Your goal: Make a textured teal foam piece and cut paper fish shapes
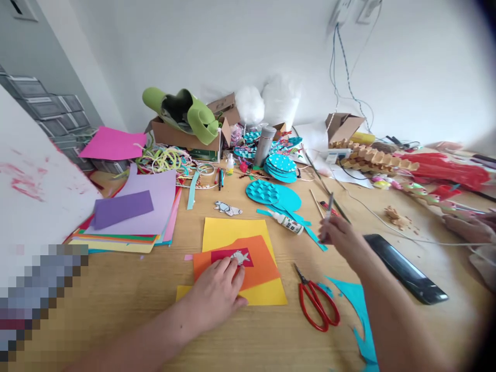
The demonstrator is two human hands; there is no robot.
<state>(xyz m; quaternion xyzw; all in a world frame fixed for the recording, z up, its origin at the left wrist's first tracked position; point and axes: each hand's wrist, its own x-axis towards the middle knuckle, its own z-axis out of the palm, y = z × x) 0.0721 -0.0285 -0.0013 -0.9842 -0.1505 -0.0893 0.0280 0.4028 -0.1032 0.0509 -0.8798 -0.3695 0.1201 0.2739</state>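
My left hand (pixel 220 292) lies with its fingers apart on an orange sheet (pixel 263 263), its fingertips at a small dark red piece (pixel 219 254) and a grey-white fish cutout (pixel 240 257). Yellow paper (pixel 232 226) is under the orange sheet. Raised over the table at the right, my right hand (pixel 337 232) is closed around a thin grey tool (pixel 330 204), perhaps a pen or knife. Red-handled scissors (pixel 318 305) rest between my forearms. Beyond the paper are a white glue bottle (pixel 289 223) and a cow-like cutout (pixel 228 208).
Stacked coloured paper (pixel 135 227) lies left. Blue scraps (pixel 358 310) and a black phone (pixel 406 268) are right. Behind stand a grey flask (pixel 265 145) and a cardboard box (pixel 170 133). Another person's hand (pixel 468 227) is at the far right, near a white cable.
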